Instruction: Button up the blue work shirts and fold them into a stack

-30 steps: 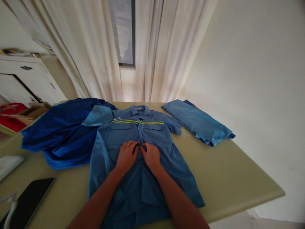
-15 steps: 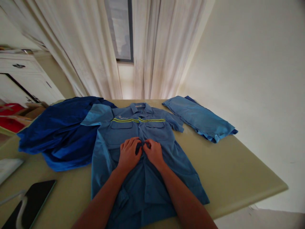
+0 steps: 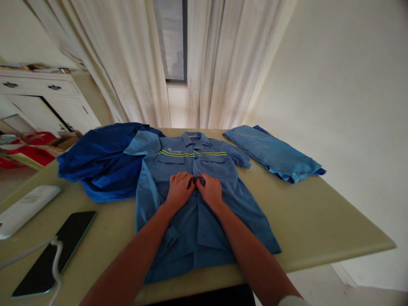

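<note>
A light blue short-sleeved work shirt (image 3: 219, 212) with a yellow-green chest stripe lies flat, front up, on a pale green table (image 3: 318, 225). My left hand (image 3: 179, 190) and my right hand (image 3: 211, 190) meet at the shirt's front placket, just below the chest pockets. Both hands have their fingers curled, pinching the two front edges of the shirt together at one spot. What lies between the fingertips is too small to make out.
A heap of dark blue cloth (image 3: 102, 163) lies left of the shirt. A folded light blue garment (image 3: 274, 153) sits at the back right. A dark phone (image 3: 54, 250) with a white cable and a white device (image 3: 25, 208) lie at the near left. Curtains and a white cabinet stand behind.
Both hands have moved a little up the shirt's front and stay pinched together on the placket. The view has shifted, showing more of the table's left side.
</note>
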Tool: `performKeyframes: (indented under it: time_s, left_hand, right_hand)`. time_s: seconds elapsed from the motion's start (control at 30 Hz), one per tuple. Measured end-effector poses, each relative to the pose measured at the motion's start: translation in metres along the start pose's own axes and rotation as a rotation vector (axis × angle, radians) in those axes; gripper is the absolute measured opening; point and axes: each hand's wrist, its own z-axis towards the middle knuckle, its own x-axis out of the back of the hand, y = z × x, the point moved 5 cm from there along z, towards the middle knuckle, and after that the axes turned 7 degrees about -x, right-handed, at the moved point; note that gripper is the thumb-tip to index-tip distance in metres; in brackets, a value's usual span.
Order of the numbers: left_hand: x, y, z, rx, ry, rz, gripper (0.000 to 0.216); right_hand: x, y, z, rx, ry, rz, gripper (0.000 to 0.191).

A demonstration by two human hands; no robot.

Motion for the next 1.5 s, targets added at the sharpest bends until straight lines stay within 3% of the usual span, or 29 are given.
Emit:
performKeyframes:
  time_s: [0.23, 0.4, 0.73, 1.07, 1.3, 1.5]
  left_hand:
    - [0.000, 0.001, 0.001, -0.016, 0.001, 0.000, 0.020]
    - [-0.004, -0.002, 0.004, 0.033, 0.021, -0.038, 0.017]
    - [-0.002, -0.002, 0.004, 0.016, 0.025, -0.126, 0.014]
    - [0.003, -0.003, 0.001, 0.048, 0.040, -0.157, 0.015]
    - [0.002, -0.006, 0.000, 0.018, 0.063, -0.205, 0.019]
    - [0.000, -0.004, -0.001, -0.050, 0.045, -0.158, 0.021]
  right_hand:
    - [0.000, -0.004, 0.000, 0.002, 0.012, -0.119, 0.021]
    - [-0.001, 0.000, 0.002, 0.081, 0.029, -0.023, 0.014]
    - [0.006, 0.009, 0.002, 0.031, 0.056, 0.053, 0.019]
    - [0.003, 0.006, 0.009, 0.105, -0.017, 0.147, 0.020]
    - [0.004, 0.007, 0.003, 0.139, -0.041, 0.161, 0.021]
    - [0.004, 0.004, 0.000, 0.077, -0.013, 0.061, 0.016]
